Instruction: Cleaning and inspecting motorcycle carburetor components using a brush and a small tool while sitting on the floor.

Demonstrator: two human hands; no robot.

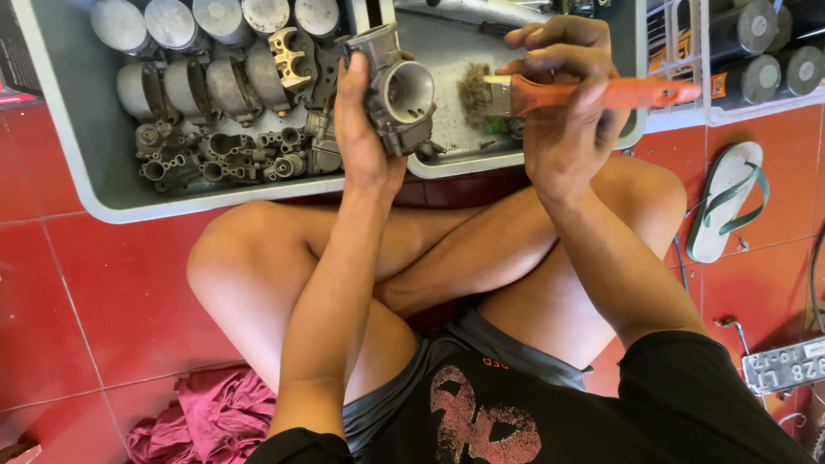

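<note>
I see a big grey tray (77, 155) on the red floor. Over it my left hand (361, 129) is wrapped around a metal carburetor (397, 90), its round mouth facing right. Just beside it, my right hand (563, 94) pinches an orange brush (550, 93), lying sideways, bristles pointing left at that mouth.
</note>
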